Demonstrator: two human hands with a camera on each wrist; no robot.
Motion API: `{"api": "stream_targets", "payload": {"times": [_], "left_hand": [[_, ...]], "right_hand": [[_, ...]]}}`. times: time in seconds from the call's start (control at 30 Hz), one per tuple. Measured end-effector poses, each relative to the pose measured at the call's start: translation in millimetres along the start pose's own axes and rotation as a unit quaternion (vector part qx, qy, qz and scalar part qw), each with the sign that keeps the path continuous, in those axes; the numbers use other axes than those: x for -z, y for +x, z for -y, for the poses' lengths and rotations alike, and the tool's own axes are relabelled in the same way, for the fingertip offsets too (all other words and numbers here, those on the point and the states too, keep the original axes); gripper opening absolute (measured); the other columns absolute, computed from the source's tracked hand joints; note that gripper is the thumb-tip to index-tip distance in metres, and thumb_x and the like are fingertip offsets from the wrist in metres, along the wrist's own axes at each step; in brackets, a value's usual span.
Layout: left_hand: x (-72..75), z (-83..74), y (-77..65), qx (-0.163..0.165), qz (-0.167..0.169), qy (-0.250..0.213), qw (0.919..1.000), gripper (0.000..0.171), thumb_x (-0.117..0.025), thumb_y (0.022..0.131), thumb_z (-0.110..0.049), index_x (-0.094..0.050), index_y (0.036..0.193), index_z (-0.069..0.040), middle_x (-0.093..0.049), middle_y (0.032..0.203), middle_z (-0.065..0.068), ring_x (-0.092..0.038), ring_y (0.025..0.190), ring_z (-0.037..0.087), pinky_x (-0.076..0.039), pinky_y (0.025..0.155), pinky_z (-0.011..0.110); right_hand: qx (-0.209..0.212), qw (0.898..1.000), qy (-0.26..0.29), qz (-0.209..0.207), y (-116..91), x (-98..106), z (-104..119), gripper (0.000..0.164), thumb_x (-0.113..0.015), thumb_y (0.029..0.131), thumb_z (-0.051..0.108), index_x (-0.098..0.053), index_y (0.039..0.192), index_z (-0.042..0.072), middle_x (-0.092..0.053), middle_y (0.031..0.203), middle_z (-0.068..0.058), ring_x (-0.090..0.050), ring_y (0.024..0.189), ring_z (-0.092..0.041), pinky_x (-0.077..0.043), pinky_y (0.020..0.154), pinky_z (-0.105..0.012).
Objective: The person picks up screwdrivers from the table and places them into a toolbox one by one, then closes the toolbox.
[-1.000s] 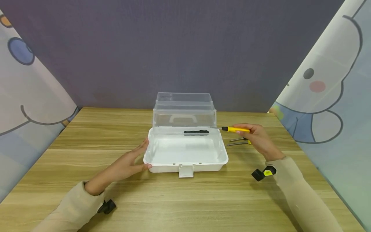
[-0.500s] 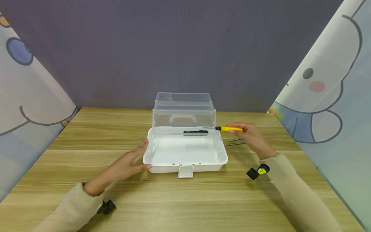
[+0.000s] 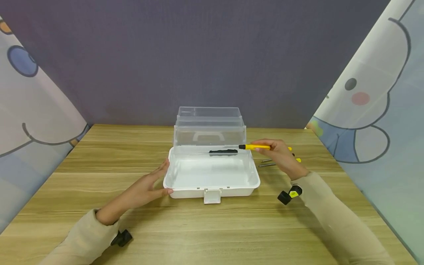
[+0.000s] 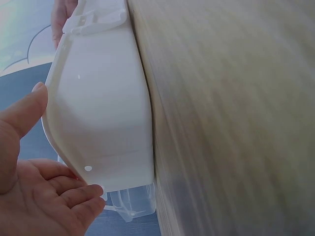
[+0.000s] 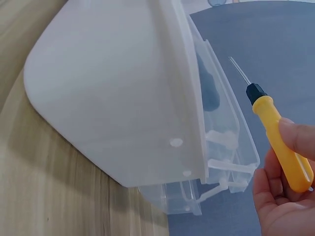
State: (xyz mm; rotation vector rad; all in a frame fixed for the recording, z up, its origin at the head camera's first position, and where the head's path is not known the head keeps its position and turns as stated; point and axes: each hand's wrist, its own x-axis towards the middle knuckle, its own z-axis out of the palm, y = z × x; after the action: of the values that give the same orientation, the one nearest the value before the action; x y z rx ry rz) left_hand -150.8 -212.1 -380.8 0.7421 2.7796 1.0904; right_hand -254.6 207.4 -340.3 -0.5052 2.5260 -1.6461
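A white toolbox (image 3: 212, 175) stands on the table with its clear lid (image 3: 210, 127) raised at the back. My left hand (image 3: 144, 189) rests against its left end, fingers extended on the side and the thumb at the front corner, as the left wrist view also shows. My right hand (image 3: 278, 154) grips a yellow-handled screwdriver (image 3: 255, 147) by the handle, its shaft pointing left over the back right of the toolbox. Along the back, in a clear tray, lies a black-handled screwdriver (image 3: 223, 152). In the right wrist view the yellow screwdriver (image 5: 280, 140) is apart from the tray.
More screwdrivers (image 3: 267, 165) lie on the wooden table (image 3: 212, 232) to the right of the toolbox, partly behind my right hand. The front latch (image 3: 212, 196) hangs down. A dark panel (image 3: 212, 55) rises behind the table.
My right hand has moved left with the yellow-handled screwdriver, bringing its shaft over the back of the toolbox. My left hand stays on the toolbox.
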Motion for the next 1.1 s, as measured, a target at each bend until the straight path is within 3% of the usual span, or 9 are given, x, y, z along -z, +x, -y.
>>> {"api": "stream_targets", "payload": {"times": [0.2, 0.33, 0.53, 0.77, 1.1], "left_hand": [[0.0, -0.6, 0.2, -0.001, 0.001, -0.003, 1.0, 0.089, -0.065, 0.087, -0.038, -0.014, 0.148, 0.003, -0.008, 0.155, 0.018, -0.014, 0.14, 0.04, -0.018, 0.108, 0.056], [-0.2, -0.6, 0.4, 0.0, 0.001, -0.002, 1.0, 0.09, -0.065, 0.087, -0.038, -0.014, 0.148, 0.003, -0.009, 0.155, 0.019, -0.014, 0.14, 0.041, -0.018, 0.108, 0.058], [0.0, -1.1, 0.0, -0.001, -0.002, 0.0, 1.0, 0.089, -0.066, 0.087, -0.038, -0.015, 0.148, 0.004, -0.009, 0.155, 0.02, -0.015, 0.14, 0.041, -0.019, 0.108, 0.058], [-0.1, -3.1, -1.1, 0.002, -0.004, 0.001, 1.0, 0.088, -0.066, 0.087, -0.037, -0.017, 0.148, 0.004, -0.011, 0.155, 0.02, -0.016, 0.14, 0.04, -0.019, 0.107, 0.058], [-0.2, -2.8, -1.0, 0.003, -0.004, 0.002, 1.0, 0.088, -0.065, 0.087, -0.038, -0.016, 0.148, 0.003, -0.01, 0.155, 0.018, -0.015, 0.14, 0.039, -0.019, 0.107, 0.056]], "right_hand": [[-0.008, 1.0, -0.015, 0.015, 2, -3, 6, 0.034, -0.063, 0.092, 0.017, -0.062, 0.123, 0.002, -0.058, 0.128, -0.014, -0.056, 0.111, -0.02, -0.047, 0.091, -0.027], [-0.015, 0.999, -0.027, 0.022, 3, -4, 10, 0.037, -0.063, 0.092, 0.024, -0.063, 0.123, 0.005, -0.057, 0.131, -0.01, -0.051, 0.117, -0.02, -0.043, 0.095, -0.032], [-0.027, 0.999, -0.031, 0.022, 11, -10, 16, 0.038, -0.065, 0.09, 0.028, -0.063, 0.124, 0.01, -0.056, 0.133, -0.006, -0.05, 0.113, -0.02, -0.044, 0.091, -0.035], [-0.025, 0.999, -0.032, 0.035, 17, -14, 19, 0.041, -0.065, 0.089, 0.034, -0.062, 0.125, 0.013, -0.054, 0.135, -0.005, -0.046, 0.125, -0.023, -0.041, 0.099, -0.044], [-0.027, 0.999, -0.027, 0.035, 23, -22, 22, 0.038, -0.066, 0.09, 0.025, -0.063, 0.123, 0.007, -0.057, 0.131, -0.006, -0.049, 0.122, -0.023, -0.044, 0.096, -0.041]]}}
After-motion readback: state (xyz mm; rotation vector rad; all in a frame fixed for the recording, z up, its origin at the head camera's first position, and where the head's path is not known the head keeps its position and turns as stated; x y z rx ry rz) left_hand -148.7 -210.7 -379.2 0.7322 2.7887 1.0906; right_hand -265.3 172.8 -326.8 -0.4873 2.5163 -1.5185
